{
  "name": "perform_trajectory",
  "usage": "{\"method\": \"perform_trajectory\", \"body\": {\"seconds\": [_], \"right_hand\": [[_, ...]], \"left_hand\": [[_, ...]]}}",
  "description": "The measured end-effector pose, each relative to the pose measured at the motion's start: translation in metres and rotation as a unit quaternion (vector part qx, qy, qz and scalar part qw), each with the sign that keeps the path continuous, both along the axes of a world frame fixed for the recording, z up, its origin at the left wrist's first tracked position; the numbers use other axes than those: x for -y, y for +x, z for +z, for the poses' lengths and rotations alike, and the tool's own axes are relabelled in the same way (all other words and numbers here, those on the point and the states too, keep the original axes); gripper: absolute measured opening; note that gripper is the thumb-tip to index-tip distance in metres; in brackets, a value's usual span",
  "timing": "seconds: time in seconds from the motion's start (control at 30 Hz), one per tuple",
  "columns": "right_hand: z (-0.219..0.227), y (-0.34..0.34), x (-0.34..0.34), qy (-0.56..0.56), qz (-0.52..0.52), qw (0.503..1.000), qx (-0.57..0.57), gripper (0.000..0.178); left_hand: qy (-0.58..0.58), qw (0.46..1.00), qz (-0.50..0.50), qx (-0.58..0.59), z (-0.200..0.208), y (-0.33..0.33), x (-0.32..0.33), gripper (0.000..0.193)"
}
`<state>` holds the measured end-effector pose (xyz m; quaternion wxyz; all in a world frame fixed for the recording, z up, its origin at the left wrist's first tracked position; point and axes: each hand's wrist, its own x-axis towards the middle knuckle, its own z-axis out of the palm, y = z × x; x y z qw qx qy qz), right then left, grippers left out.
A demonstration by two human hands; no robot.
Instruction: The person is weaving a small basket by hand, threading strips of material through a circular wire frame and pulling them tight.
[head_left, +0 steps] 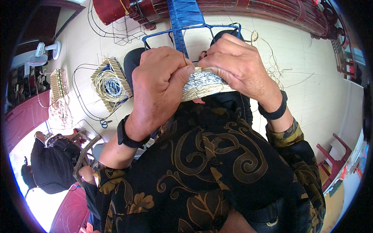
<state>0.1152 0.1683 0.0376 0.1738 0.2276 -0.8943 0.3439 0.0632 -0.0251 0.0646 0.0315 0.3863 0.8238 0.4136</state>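
A woven band (206, 83) of silver and cream strands lies over my lap, beyond my dark patterned shirt. Its far edge is pinched by my left hand (159, 81), thumb against curled fingers. My right hand (237, 64) grips the same edge close by, fingertips pressed together at a cream strand. Both hands are closed, and the fingertips partly hide the edge. A thin dark cord runs up past the left fingers. Just beyond the hands stands a wire frame (190, 27) wrapped in blue, with a broad blue woven strip (185, 13) leading away from it.
Coiled cream and silver strands (112, 85) rest on a cardboard piece to the left, near blue-handled scissors (103, 123). Bare wire frames (116, 31) and loose cords (274, 58) lie on the floor. Dark red wooden furniture (248, 8) spans the far side. Another person (52, 163) sits lower left.
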Motion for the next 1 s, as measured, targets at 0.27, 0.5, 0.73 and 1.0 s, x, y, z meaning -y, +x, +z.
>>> {"method": "perform_trajectory", "body": {"seconds": [0.27, 0.5, 0.73, 1.0], "right_hand": [[-0.002, 0.002, 0.002, 0.033, -0.015, 0.999, -0.011, 0.013], [0.008, 0.001, 0.012, -0.052, -0.01, 0.999, 0.005, 0.014], [0.008, 0.003, 0.013, -0.014, -0.016, 1.0, 0.015, 0.009], [0.005, 0.0, 0.011, -0.031, -0.006, 0.999, 0.014, 0.009]], "left_hand": [[-0.037, 0.998, 0.001, 0.048, 0.002, -0.002, 0.002, 0.005], [0.022, 0.999, 0.0, 0.041, -0.004, -0.004, -0.002, 0.01], [0.06, 0.994, 0.031, 0.085, -0.008, -0.003, 0.002, 0.01], [-0.067, 0.982, 0.013, 0.176, 0.013, -0.019, -0.002, 0.013]]}}
